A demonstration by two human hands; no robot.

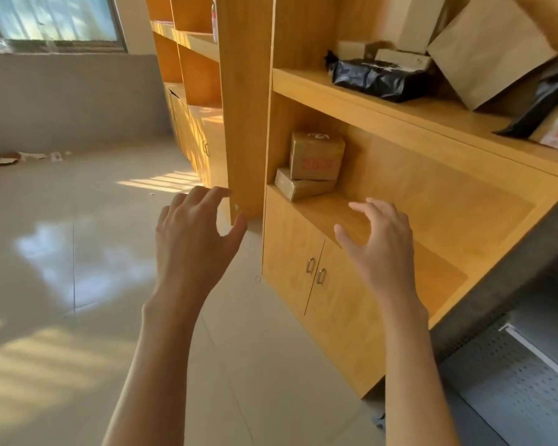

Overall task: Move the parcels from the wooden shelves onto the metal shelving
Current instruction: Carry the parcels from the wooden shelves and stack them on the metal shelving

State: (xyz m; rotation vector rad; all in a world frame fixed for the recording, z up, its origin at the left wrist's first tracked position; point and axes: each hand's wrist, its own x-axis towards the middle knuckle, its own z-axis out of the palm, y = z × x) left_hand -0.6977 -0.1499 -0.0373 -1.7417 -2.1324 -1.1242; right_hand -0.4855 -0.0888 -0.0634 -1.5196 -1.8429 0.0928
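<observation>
Two brown cardboard parcels sit at the left end of the lower wooden shelf (pixel 432 201): a cube-like box with red print (pixel 316 156) rests on a flat box (pixel 303 186). On the upper shelf lie a black plastic parcel (pixel 377 77), small pale boxes (pixel 400 57), a large brown paper parcel (pixel 490 49) and a black bag (pixel 541 101). My left hand (pixel 194 233) and my right hand (pixel 380 243) reach forward, both empty with fingers spread and loosely bent. My right hand hovers over the lower shelf, short of the boxes.
Grey perforated metal shelving (pixel 512 381) shows at the bottom right. A cabinet with two doors (pixel 316 272) stands under the lower shelf. More wooden shelves (pixel 194 40) run along the back. Torn cardboard scraps (pixel 4 159) lie on the tiled floor near the wall.
</observation>
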